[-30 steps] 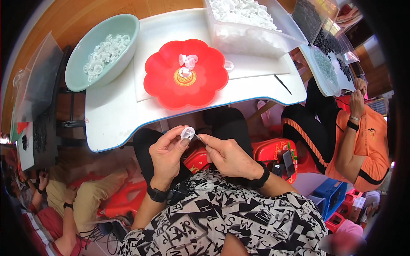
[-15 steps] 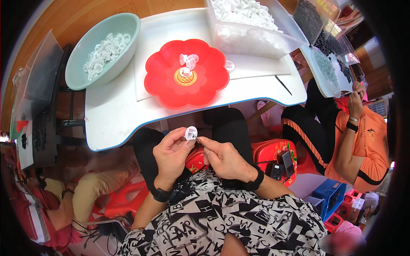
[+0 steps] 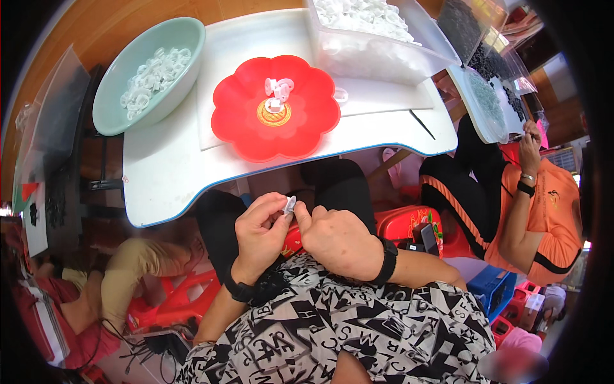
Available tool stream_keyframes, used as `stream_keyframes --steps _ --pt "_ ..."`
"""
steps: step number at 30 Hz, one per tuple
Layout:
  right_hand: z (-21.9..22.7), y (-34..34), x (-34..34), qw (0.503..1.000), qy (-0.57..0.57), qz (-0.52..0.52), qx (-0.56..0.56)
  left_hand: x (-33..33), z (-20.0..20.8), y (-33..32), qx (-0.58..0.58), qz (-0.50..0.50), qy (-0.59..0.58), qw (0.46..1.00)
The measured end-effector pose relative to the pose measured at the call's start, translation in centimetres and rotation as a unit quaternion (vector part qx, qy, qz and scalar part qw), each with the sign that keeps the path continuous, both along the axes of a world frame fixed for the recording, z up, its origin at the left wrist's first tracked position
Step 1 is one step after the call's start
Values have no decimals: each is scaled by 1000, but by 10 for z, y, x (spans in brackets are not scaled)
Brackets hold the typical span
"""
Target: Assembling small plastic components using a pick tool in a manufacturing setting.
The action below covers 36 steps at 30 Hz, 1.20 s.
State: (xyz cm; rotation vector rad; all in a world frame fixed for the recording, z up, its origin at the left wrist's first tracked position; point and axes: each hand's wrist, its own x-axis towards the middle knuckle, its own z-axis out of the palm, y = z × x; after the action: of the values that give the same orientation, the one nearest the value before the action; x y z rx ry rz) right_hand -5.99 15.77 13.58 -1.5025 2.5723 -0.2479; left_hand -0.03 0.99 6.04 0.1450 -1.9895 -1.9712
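Note:
Above my lap, just off the table's front edge, my left hand pinches a small white round plastic piece between thumb and fingertips. The piece is now tilted so that its edge faces up. My right hand is closed beside it, back of the hand upward, with the index fingertip against or very near the piece. Whatever lies under the curled right fingers is hidden. On the table, a red flower-shaped dish holds a few similar white pieces.
A pale green bowl of white pieces stands left on the white table. A clear bin full of them is behind the dish. A thin black stick lies right. A person in orange sits to the right.
My left hand has turned the white piece edge-up. My right hand has rolled over, its index finger now at the piece; the thin dark tool seen in its fingers before is no longer visible.

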Motion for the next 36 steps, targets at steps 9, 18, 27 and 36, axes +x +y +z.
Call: stream_keyframes --steps 9,18,27,36 --pt "-2 13 -8 999 -24 22 4 -4 5 -4 106 -28 -6 994" --pt "4 23 0 993 -82 -41 -75 -4 12 -9 107 -47 33 993" --pt "7 16 0 995 -63 -33 -63 -2 11 -5 72 -45 15 996" --pt "9 14 -1 998 -40 -35 -43 -2 12 -5 77 -49 0 996"
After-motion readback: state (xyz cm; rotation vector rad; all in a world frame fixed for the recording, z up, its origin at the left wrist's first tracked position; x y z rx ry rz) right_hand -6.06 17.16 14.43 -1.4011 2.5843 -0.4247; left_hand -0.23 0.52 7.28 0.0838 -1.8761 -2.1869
